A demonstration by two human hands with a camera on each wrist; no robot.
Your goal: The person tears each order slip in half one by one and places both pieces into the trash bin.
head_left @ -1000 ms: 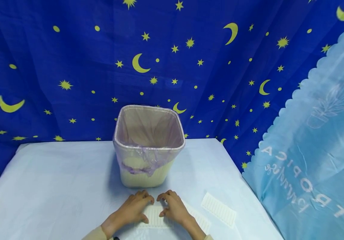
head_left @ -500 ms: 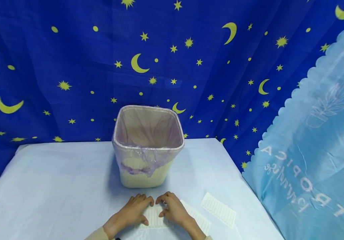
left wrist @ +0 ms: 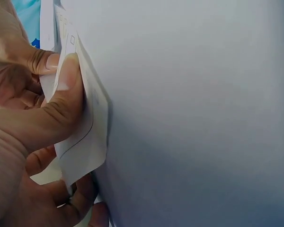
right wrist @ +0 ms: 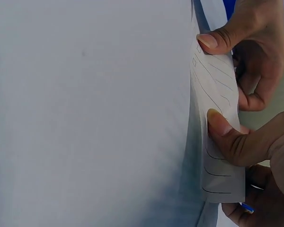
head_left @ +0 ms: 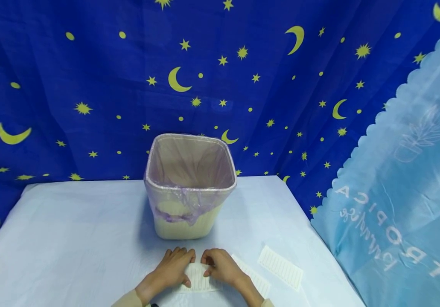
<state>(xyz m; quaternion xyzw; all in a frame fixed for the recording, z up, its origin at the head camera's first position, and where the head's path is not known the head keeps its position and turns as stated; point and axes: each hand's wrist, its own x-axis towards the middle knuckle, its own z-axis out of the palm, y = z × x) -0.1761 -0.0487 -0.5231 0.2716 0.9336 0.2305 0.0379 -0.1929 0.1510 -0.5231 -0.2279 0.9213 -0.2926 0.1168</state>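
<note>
A white paper sheet [head_left: 198, 279] printed with thin lines lies between both hands, in front of the bin. In the left wrist view, the left hand [left wrist: 42, 123] pinches the paper, thumb flat on its printed face and fingers behind it. The right hand [head_left: 221, 267] holds the same sheet a short way to the right. In the right wrist view, small printed boxes show along one edge of the sheet [right wrist: 217, 90], which bends slightly between the two thumbs. Some fingertips are hidden behind the paper.
A cream bin [head_left: 189, 221] lined with a purple plastic bag stands just beyond the hands. Two more lined sheets lie on the white-covered table to the right: one sheet [head_left: 252, 275] beside the right forearm, another sheet [head_left: 281, 267] farther out. A blue star-patterned curtain [head_left: 108, 85] hangs behind.
The right hand's fingers have curled in more over the paper's far edge. The left hand has shifted slightly toward the body. The bin and the other sheets stay in place.
</note>
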